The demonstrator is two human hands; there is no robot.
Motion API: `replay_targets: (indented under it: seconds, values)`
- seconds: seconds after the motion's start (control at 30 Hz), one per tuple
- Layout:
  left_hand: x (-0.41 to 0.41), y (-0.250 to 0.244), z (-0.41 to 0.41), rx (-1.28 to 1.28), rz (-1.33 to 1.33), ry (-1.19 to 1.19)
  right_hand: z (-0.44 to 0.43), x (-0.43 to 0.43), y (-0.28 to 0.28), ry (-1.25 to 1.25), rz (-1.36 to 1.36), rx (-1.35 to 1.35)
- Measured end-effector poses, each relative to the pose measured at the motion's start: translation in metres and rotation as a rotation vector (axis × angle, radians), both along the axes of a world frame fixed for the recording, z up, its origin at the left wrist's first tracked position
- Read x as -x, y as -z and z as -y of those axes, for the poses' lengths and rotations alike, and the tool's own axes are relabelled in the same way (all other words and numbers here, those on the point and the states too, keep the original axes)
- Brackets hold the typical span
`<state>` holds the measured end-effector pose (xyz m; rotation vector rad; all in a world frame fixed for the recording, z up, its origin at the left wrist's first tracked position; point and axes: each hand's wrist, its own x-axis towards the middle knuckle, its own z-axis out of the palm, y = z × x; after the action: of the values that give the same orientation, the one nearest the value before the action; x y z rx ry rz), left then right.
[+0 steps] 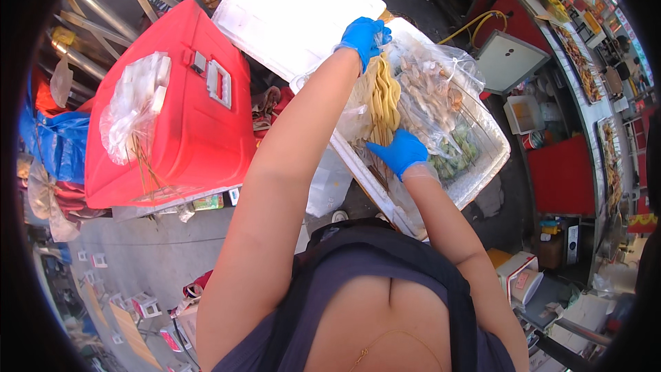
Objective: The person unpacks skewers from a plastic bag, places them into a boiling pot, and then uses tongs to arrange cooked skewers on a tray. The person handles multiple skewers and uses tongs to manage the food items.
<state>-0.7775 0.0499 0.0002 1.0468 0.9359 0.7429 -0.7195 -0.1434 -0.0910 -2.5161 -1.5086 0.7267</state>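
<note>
My left hand, in a blue glove, has its fingers closed on a piece of clear plastic bag at the far end of a white foam box. Below it lies a bunch of pale yellow, folded food on skewers, partly wrapped in plastic. My right hand, also gloved in blue, is at the stick ends of that bunch, thumb stretched across to the left. Whether its fingers close around the sticks is hidden. Bagged skewers of pale brown food and green leafy skewers fill the box's right side.
A white foam lid lies beyond the box. To the left stands a red insulated chest with bagged skewers on top. A counter with trays of skewers runs along the right. A yellow hose curves near it.
</note>
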Motion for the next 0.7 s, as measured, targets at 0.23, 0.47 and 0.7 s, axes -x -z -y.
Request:
replay_targets:
  seconds: [0.23,0.47,0.7]
  values:
    - [-0.016,0.001,0.001,0.112,0.119,0.003,-0.015,-0.019,0.044,0.028,0.074,-0.088]
    - [-0.023,0.014,-0.009,0.123,0.132,0.046,-0.008,-0.018,0.036,0.067,0.068,-0.169]
    - [-0.023,0.018,-0.009,0.157,0.177,0.044,-0.009,-0.017,0.052,0.044,0.222,-0.247]
